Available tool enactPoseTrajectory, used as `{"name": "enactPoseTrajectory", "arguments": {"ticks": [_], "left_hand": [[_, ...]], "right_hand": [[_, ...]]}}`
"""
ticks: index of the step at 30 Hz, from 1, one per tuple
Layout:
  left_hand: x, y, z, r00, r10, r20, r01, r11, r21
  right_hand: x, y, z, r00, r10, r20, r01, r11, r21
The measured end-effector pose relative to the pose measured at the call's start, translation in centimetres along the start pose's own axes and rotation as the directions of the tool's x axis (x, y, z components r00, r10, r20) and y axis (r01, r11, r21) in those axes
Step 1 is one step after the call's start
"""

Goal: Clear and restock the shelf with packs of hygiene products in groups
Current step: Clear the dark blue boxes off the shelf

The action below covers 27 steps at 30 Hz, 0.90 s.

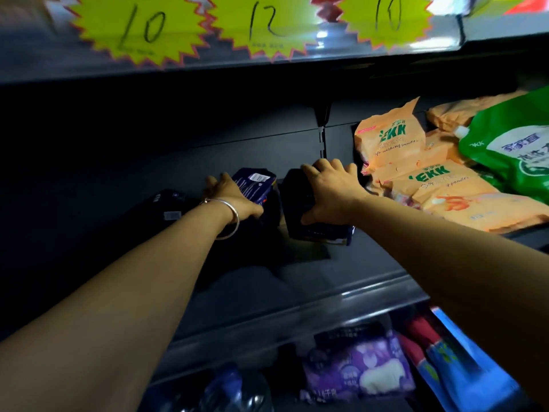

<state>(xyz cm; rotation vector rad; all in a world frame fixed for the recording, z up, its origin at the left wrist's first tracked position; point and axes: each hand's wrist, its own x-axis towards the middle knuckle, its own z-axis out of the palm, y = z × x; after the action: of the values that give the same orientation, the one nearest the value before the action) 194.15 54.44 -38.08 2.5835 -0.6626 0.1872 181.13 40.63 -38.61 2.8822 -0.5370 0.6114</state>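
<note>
Both bare forearms reach in from the bottom edge toward the dark shelf (297, 286). Deep on that shelf stand dark navy packs: the left hand (230, 197), a silver bangle (225, 217) on its wrist, curls its fingers round one navy pack (255, 184) that tilts up with its long axis running away to the rear right, a white label panel on its face too small to read. Just beside it, the right hand (326, 188) clamps fingers over the top and thumb on the near side of a second navy pack (312, 230) standing upright. A third dark pack (166, 208) lies left of the left wrist. To the right, orange bags (389, 138) read "EKK" and "soft washing powder", beside a green pouch (511, 150). Overhead, yellow starburst tags (139, 28) read 10, 12, 10. Below sits a purple pack (359, 364).
</note>
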Motion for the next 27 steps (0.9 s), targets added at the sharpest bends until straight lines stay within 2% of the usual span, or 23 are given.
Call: {"name": "enactPoseTrajectory", "arguments": {"ticks": [4, 15, 21, 27], "left_hand": [[-4.8, 0.3, -2.5, 0.996, 0.085, 0.02, -0.086, 0.996, 0.034], [-18.6, 0.3, -3.4, 0.958, 0.264, 0.108, -0.261, 0.964, -0.045], [-25.4, -0.6, 0.1, 0.924, 0.308, 0.226, -0.305, 0.951, -0.05], [-28.9, -3.1, 9.2, 0.869, 0.304, 0.391, -0.32, 0.947, -0.026]], "right_hand": [[-4.9, -0.6, -3.0, 0.998, -0.068, 0.0, 0.068, 0.997, -0.041], [-21.2, -1.7, -6.5, 0.989, -0.088, 0.121, 0.093, 0.995, -0.039], [-28.8, -1.9, -3.1, 0.964, -0.089, 0.25, 0.106, 0.993, -0.057], [-34.9, -2.0, 4.8, 0.897, -0.14, 0.419, 0.19, 0.979, -0.078]]}}
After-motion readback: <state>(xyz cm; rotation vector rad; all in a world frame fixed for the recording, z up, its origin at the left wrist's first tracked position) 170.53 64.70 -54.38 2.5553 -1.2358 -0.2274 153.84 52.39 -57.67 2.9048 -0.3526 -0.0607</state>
